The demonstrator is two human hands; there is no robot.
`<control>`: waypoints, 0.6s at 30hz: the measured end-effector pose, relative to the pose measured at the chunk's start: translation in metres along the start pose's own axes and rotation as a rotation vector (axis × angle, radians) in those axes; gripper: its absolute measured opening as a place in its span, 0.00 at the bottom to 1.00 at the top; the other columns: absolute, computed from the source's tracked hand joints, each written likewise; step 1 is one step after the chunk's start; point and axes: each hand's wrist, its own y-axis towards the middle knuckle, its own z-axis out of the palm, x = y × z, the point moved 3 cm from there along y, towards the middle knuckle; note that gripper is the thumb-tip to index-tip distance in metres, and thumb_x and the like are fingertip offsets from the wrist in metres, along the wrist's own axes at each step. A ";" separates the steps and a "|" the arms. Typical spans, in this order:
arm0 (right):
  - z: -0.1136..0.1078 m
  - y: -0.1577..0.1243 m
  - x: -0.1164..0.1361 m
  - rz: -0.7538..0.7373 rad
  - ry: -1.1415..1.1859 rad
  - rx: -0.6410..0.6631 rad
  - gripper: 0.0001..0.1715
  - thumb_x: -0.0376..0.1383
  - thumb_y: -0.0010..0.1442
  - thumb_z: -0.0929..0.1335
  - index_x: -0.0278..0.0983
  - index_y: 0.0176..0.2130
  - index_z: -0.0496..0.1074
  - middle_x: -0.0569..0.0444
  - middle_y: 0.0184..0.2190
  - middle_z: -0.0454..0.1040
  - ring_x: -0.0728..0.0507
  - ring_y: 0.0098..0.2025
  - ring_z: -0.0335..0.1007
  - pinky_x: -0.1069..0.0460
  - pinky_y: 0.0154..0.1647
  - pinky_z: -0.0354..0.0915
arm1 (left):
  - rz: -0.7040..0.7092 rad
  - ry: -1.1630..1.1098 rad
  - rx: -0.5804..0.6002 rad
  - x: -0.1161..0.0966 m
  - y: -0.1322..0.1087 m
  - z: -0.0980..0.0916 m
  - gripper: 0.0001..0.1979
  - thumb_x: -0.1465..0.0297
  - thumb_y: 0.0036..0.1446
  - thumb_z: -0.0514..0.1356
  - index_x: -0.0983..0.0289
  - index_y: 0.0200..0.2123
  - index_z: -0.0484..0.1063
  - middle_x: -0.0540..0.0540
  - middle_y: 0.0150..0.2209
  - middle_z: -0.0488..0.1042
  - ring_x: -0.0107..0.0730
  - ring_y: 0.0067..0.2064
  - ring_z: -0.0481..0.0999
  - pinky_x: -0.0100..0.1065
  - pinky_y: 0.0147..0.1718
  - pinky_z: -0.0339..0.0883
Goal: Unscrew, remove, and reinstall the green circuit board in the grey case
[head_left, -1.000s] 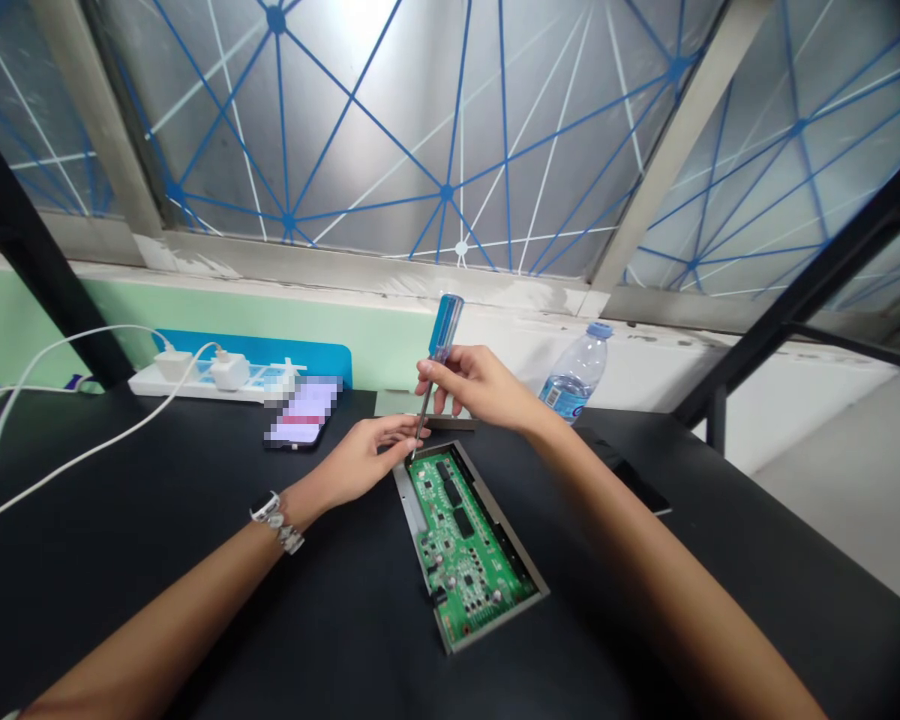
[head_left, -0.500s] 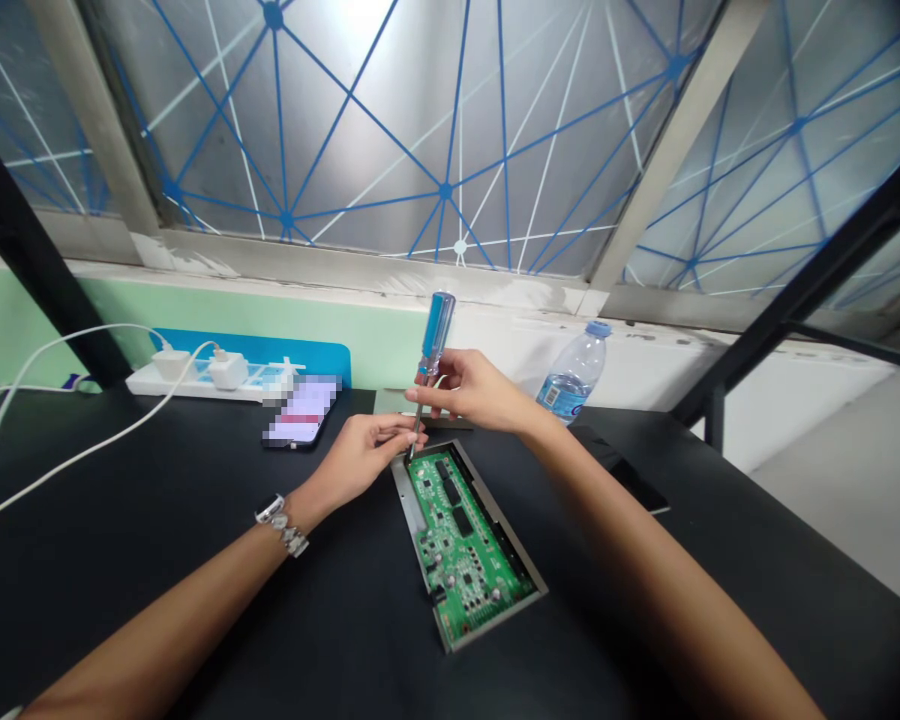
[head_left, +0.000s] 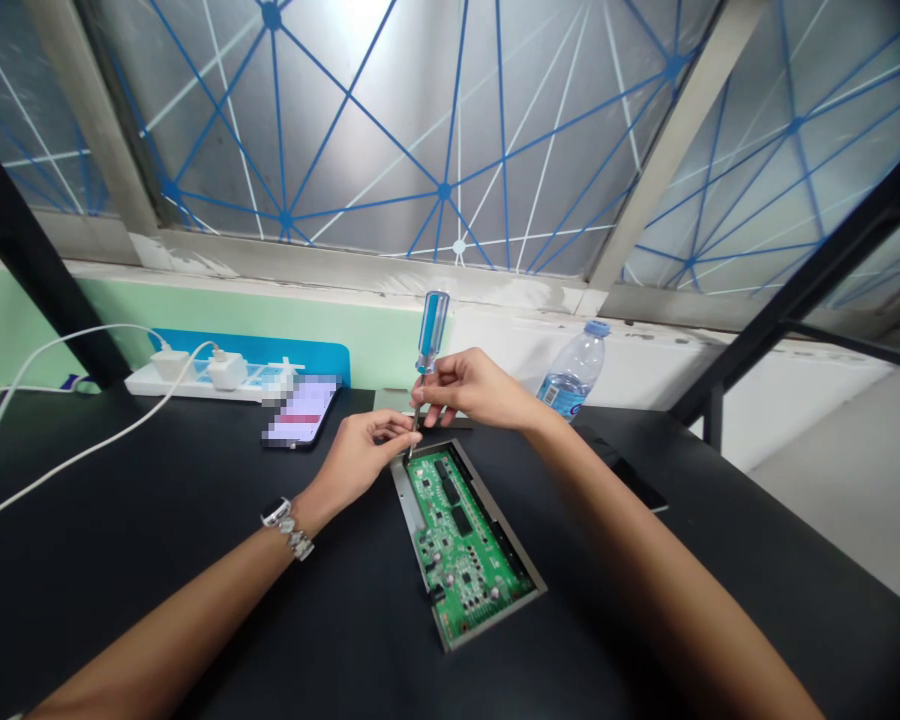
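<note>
A green circuit board (head_left: 461, 545) lies in a grey metal tray (head_left: 495, 622) on the black table (head_left: 157, 500). My right hand (head_left: 472, 388) is closed on a blue-handled screwdriver (head_left: 430, 330), held nearly upright. Its tip rests at the board's far left corner. My left hand (head_left: 364, 457) sits beside that corner, fingertips pinched around the shaft near the tip. A watch (head_left: 289, 527) is on my left wrist.
A phone (head_left: 300, 412) lies behind my left hand. A white power strip (head_left: 210, 380) with chargers and white cables (head_left: 60, 450) runs along the back left. A water bottle (head_left: 570, 380) stands behind my right wrist. A dark flat object (head_left: 634, 485) lies right of my right forearm.
The screwdriver handle has tilted slightly left and now stands more upright. My left fingers have closed in on the shaft. Both hands stay at the board's far corner.
</note>
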 end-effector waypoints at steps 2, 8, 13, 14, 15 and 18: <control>0.000 0.000 -0.001 0.002 0.009 0.022 0.09 0.36 0.59 0.71 0.31 0.35 0.75 0.52 0.27 0.77 0.49 0.27 0.78 0.58 0.24 0.70 | 0.013 0.020 -0.005 0.001 0.000 0.000 0.10 0.65 0.53 0.67 0.66 0.34 0.76 0.55 0.31 0.79 0.36 0.34 0.77 0.35 0.37 0.70; 0.003 0.000 0.001 0.002 0.049 0.079 0.08 0.35 0.62 0.69 0.32 0.39 0.74 0.49 0.34 0.79 0.50 0.26 0.78 0.59 0.22 0.69 | 0.059 0.013 0.058 0.006 0.004 0.004 0.09 0.65 0.56 0.65 0.66 0.35 0.75 0.56 0.34 0.79 0.36 0.37 0.78 0.35 0.40 0.70; 0.009 0.000 0.003 0.018 0.096 0.099 0.05 0.34 0.62 0.69 0.33 0.37 0.72 0.53 0.31 0.79 0.50 0.25 0.77 0.58 0.22 0.69 | 0.068 -0.014 0.074 0.007 0.006 0.008 0.10 0.64 0.57 0.64 0.66 0.33 0.74 0.55 0.33 0.78 0.38 0.38 0.78 0.36 0.42 0.70; 0.011 0.001 0.003 0.013 0.101 0.107 0.05 0.34 0.61 0.69 0.33 0.36 0.72 0.54 0.29 0.78 0.50 0.24 0.77 0.58 0.23 0.69 | 0.066 -0.022 0.075 0.007 0.006 0.009 0.10 0.64 0.57 0.64 0.66 0.32 0.74 0.55 0.33 0.78 0.38 0.39 0.78 0.37 0.42 0.70; 0.013 0.001 0.003 0.006 0.102 0.113 0.06 0.35 0.61 0.69 0.33 0.35 0.72 0.55 0.26 0.77 0.50 0.24 0.76 0.58 0.23 0.69 | 0.060 -0.036 0.077 0.007 0.006 0.011 0.10 0.64 0.57 0.65 0.66 0.32 0.74 0.56 0.33 0.79 0.39 0.39 0.78 0.37 0.43 0.71; 0.017 0.003 0.001 -0.007 0.087 0.111 0.10 0.39 0.61 0.71 0.33 0.34 0.73 0.57 0.21 0.75 0.51 0.21 0.73 0.57 0.23 0.69 | 0.041 -0.100 0.094 0.005 0.006 0.015 0.11 0.63 0.57 0.64 0.66 0.33 0.76 0.57 0.35 0.80 0.41 0.39 0.80 0.40 0.43 0.73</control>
